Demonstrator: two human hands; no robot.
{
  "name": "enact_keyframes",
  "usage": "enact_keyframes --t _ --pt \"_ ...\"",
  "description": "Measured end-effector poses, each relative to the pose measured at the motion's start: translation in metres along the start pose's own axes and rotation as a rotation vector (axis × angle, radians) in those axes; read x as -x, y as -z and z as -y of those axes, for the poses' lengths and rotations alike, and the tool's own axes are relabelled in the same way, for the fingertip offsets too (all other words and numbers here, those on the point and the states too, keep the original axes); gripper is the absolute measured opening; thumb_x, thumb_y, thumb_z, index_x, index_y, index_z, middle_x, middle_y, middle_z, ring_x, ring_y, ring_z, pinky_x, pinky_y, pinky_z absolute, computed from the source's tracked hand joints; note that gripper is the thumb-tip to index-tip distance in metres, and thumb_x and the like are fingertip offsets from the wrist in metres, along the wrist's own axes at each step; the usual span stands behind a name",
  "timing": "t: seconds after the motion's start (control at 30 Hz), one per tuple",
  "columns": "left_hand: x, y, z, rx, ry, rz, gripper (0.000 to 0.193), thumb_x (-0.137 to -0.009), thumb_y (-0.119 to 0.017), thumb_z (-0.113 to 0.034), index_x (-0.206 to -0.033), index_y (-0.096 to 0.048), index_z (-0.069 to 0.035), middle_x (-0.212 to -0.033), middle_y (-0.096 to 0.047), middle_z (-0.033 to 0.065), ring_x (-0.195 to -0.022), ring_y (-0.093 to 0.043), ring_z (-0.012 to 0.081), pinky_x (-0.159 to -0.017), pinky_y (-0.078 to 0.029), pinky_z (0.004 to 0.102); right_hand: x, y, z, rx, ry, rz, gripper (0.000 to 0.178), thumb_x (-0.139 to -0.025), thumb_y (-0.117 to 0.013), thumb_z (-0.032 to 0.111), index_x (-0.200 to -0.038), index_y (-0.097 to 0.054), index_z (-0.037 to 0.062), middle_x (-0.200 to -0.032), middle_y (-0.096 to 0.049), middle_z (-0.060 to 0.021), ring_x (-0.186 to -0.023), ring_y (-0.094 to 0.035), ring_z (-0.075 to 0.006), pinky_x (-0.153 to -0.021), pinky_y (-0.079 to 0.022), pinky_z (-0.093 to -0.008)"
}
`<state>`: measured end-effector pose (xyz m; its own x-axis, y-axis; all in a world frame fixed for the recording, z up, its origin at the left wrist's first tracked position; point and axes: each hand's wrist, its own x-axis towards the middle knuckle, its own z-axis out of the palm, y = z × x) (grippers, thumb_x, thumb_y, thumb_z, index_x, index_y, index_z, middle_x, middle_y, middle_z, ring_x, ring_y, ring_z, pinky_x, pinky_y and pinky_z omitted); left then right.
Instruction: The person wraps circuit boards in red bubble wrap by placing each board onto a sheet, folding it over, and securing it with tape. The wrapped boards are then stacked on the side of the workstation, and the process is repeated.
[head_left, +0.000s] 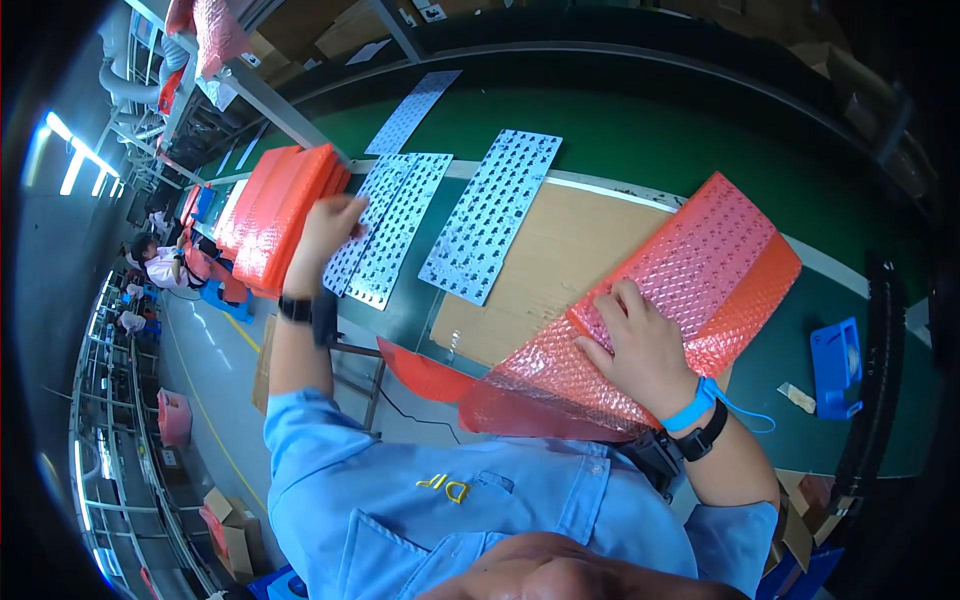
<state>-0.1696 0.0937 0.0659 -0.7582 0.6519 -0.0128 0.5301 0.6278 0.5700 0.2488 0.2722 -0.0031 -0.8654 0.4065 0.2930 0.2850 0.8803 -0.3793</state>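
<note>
Hands | my left (328, 232) grips plate (372, 232) upper left | my right (640, 345) flat, open on bubble bag (690, 270), centre right

Light-blue short-sleeved shirt (480, 510), blue wrist strap (693, 404), black wristbands.

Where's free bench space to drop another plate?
Bare green belt beyond the cardboard sheet, and the cardboard's middle between the lone perforated plate and the pink bubble-wrap bag. Crowded left: overlapping plates beside the red bag stack.
</note>
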Motion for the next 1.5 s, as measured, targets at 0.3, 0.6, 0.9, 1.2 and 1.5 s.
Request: enact_keyframes --t 0.3,0.6,0.9,1.2,1.5 --pt "-0.241 -0.057 0.038 -0.435 0.191 -0.208 0.096 -0.074 -0.08 -0.057 -0.147 -0.042 -0.007 -0.14 -0.055 0.0211 -0.127 -0.055 0.0349 -0.108 -0.044 0.039 -0.016 0.002 -0.006 -0.05 0.023 -0.005 0.047 -0.08 -0.077 0.034 -0.111 -0.058 0.0053 -0.109 -0.051 -0.0131 -0.08 -0.066 -0.0297 -0.06 -0.056 -0.0396" --pt "-0.314 -0.1 0.01 -0.28 0.065 -0.195 0.113 -0.063 -0.081 -0.064 -0.144 -0.039 0.003 -0.137 -0.055 0.0249 -0.127 -0.055 0.0367 -0.107 -0.043 0.0398 -0.039 0.004 -0.029 -0.002 -0.013 0.043 0.044 -0.079 -0.076 0.034 -0.11 -0.059 0.0077 -0.104 -0.05 -0.0102 -0.078 -0.065 -0.0249 -0.054 -0.054 -0.035" --pt "-0.204 -0.057 -0.066 0.934 0.188 0.564 0.085 -0.087 -0.058 -0.063 -0.141 -0.044 0.0 -0.12 -0.064 0.0208 -0.099 -0.066 0.0306 -0.083 -0.054 0.0407 -0.024 -0.003 -0.022 -0.037 -0.001 -0.023 0.045 -0.079 -0.077 0.033 -0.109 -0.058 0.0057 -0.106 -0.051 -0.0111 -0.08 -0.065 -0.0264 -0.057 -0.055 -0.0353" --pt "0.068 -0.056 -0.011 1.642 0.119 0.698 0.071 -0.098 -0.045 -0.049 -0.148 -0.036 -0.001 -0.132 -0.058 0.0234 -0.12 -0.058 0.0386 -0.101 -0.047 0.0541 0.001 -0.004 -0.01 -0.023 0.015 -0.026 0.046 -0.079 -0.077 0.03 -0.112 -0.057 0.0049 -0.109 -0.052 -0.0138 -0.083 -0.064 -0.0308 -0.066 -0.056 -0.0403" --pt "0.103 -0.065 0.116 1.249 0.358 0.341 0.05 -0.099 -0.048 -0.034 -0.134 -0.054 0.002 -0.132 -0.061 0.0184 -0.116 -0.063 0.0355 -0.098 -0.052 0.0482 0.042 0.046 0.041 -0.347 0.202 -0.34 0.027 -0.081 -0.075 0.022 -0.1 -0.067 0.0036 -0.093 -0.061 -0.0159 -0.086 -0.066 -0.0316 -0.069 -0.055 -0.0414"
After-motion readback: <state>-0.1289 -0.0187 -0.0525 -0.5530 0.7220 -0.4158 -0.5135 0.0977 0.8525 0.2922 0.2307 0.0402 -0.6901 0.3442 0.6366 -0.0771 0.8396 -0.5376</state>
